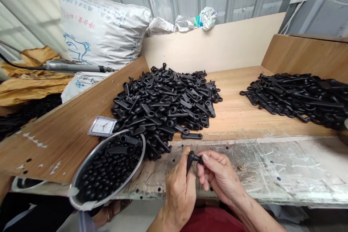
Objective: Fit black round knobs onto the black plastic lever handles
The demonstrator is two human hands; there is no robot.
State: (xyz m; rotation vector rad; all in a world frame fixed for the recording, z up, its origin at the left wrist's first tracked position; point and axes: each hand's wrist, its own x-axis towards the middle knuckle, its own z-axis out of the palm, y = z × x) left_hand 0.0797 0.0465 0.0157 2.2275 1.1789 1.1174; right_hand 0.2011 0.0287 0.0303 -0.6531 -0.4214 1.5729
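Note:
Near the bench's front edge, my left hand (179, 188) is wrapped round a black crank-shaped part (191, 158), its ringed end pointing up. My right hand (221, 174) pinches a small black knob (200, 160) at the side of that part, the two pieces touching. Behind my hands lies a big heap of black crank parts (163, 101), with one loose part (191, 136) at its front. Left of my left hand, a metal bowl (143, 152) holds many round black knobs (100, 174) and a few crank parts on top.
A second pile of black parts (299, 98) lies at the right. A small square clock (102, 126) leans by the bowl. An electric screwdriver (73, 66) and a white sack (100, 25) are behind the left wooden board (67, 123). A person's foot shows below.

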